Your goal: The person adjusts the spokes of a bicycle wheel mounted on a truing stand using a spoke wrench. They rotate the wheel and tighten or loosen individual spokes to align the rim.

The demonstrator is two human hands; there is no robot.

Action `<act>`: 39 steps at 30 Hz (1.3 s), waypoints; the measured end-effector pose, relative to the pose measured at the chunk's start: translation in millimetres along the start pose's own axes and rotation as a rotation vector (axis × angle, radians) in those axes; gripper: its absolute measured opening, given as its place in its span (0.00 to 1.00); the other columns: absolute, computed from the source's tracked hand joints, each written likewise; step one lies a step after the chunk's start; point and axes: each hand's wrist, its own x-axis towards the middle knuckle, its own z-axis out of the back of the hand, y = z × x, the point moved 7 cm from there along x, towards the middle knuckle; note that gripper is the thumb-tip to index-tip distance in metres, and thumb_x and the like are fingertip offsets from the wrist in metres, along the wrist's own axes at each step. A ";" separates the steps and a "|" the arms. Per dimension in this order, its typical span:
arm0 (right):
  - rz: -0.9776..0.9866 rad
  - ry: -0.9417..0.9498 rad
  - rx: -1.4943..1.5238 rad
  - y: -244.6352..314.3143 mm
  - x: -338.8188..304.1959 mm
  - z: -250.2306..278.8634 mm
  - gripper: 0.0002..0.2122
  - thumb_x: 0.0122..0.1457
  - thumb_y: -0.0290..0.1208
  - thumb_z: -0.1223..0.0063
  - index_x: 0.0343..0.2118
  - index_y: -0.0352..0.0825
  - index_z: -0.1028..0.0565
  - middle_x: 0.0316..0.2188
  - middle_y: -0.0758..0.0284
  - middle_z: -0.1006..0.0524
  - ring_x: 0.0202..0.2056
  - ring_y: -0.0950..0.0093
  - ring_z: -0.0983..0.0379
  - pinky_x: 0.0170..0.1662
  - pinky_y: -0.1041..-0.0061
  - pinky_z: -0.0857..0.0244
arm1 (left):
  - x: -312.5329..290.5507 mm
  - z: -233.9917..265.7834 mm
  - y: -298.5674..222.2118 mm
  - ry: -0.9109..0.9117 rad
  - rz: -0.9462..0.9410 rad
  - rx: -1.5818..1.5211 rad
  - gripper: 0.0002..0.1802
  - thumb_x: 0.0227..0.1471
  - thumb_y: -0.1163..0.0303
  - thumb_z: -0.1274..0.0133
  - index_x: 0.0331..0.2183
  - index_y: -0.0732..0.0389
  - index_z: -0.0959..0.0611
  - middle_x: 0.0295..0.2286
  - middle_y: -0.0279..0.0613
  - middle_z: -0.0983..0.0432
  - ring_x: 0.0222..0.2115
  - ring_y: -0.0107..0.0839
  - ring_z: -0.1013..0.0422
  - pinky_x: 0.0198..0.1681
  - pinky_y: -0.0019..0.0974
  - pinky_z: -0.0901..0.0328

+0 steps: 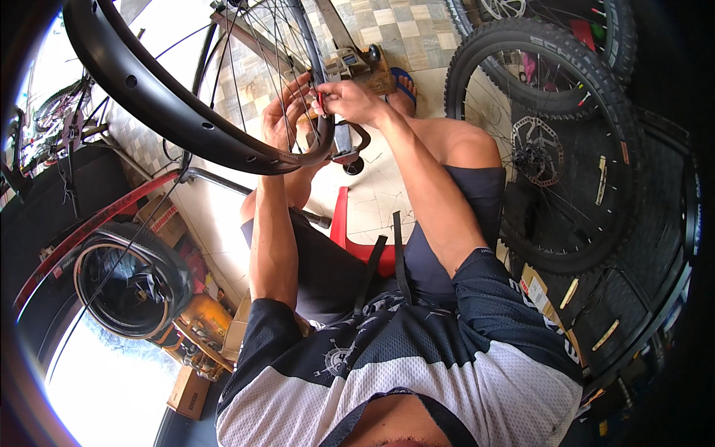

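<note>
A bare black bicycle rim (186, 123) with thin spokes (237, 71) stands upright in a metal wheel truing stand (344, 141) in front of me. My right hand (354, 102) pinches a small red tool, which looks like a spoke wrench (320, 100), against the inner side of the rim. Beside it, my left hand (279, 118) reaches up among the spokes. Its fingers are slightly bent and apart, close to the rim and the red tool. Whether the fingertips touch a spoke is hard to make out.
Wheels with knobbly tyres (465, 63) lean at the right over a dark mat. A red stool edge (341, 216) shows between my legs. At the left are another tyred wheel (83, 294), a red bar (56, 253) and cardboard boxes (188, 391). A sandalled foot (403, 88) rests beyond my right hand.
</note>
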 end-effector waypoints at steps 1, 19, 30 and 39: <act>-0.028 0.035 0.052 0.0 -1.4 -1.5 0.13 0.60 0.19 0.51 0.48 0.24 0.26 0.35 0.67 0.20 0.38 0.81 0.24 0.44 0.81 0.31 | -0.3 0.0 -0.8 0.000 -0.007 0.004 0.21 0.61 0.72 0.49 0.55 0.68 0.26 0.47 0.40 0.25 0.47 0.25 0.30 0.52 0.30 0.36; -0.067 -0.491 -0.624 9.7 -5.3 6.4 0.15 0.50 0.40 0.35 0.28 0.32 0.24 0.24 0.59 0.20 0.29 0.66 0.22 0.33 0.68 0.32 | 1.5 4.5 6.4 -0.008 -0.027 0.051 0.20 0.61 0.72 0.49 0.54 0.67 0.24 0.48 0.39 0.25 0.47 0.24 0.31 0.52 0.30 0.37; -0.003 -0.561 -0.662 25.2 -14.7 -0.5 0.11 0.49 0.35 0.37 0.28 0.33 0.26 0.23 0.58 0.21 0.29 0.60 0.22 0.34 0.63 0.31 | 0.7 4.1 2.3 -0.043 -0.027 0.132 0.20 0.61 0.73 0.49 0.54 0.66 0.24 0.47 0.37 0.24 0.45 0.22 0.31 0.52 0.28 0.38; 0.233 -0.390 -0.010 25.4 3.4 29.3 0.05 0.60 0.21 0.44 0.39 0.28 0.22 0.28 0.67 0.19 0.28 0.81 0.24 0.31 0.82 0.30 | -1.2 7.3 -6.9 -0.075 -0.068 0.299 0.23 0.59 0.68 0.50 0.54 0.66 0.23 0.51 0.43 0.26 0.56 0.33 0.35 0.59 0.36 0.42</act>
